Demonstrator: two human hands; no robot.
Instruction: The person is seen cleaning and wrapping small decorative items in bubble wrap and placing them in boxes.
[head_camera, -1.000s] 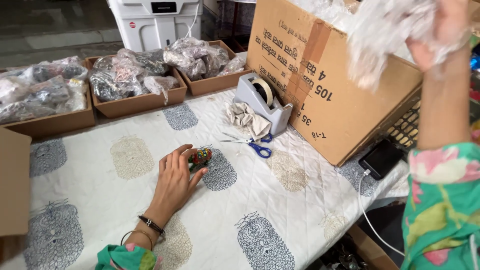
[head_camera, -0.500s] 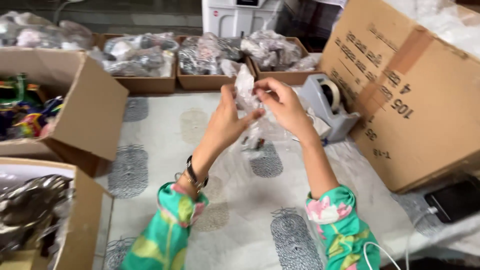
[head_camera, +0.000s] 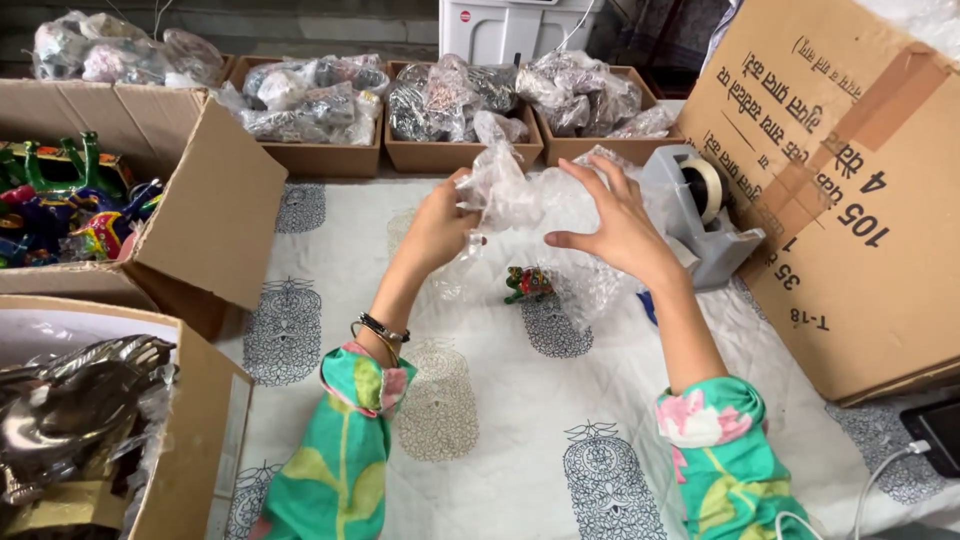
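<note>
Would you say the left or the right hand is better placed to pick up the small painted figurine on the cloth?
Probably the right hand: it hovers open above the figurine, only loosely touching the bubble wrap. The left hand grips the wrap's bunched end and sits farther away.

I see a white cloth (head_camera: 500, 430) with grey block-printed motifs covering the work surface, and a dim, dark wall (head_camera: 300, 25) runs behind the far boxes (head_camera: 320, 155).
</note>
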